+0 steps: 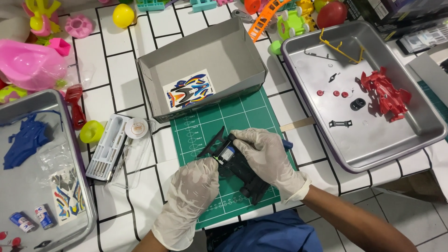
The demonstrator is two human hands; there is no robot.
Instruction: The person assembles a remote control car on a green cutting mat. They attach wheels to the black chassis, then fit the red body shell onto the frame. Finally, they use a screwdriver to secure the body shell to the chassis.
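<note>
Both gloved hands, left hand [193, 184] and right hand [266, 156], gripping black toy-car chassis [242, 175] mid green cutting mat [242, 116], grey box [205, 65] near.

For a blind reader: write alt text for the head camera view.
Two gloved hands, left hand and right hand, hold a black toy car chassis over a green cutting mat. A grey cardboard box with a sticker sheet lies behind; a metal tray at right holds a red car body.
</note>
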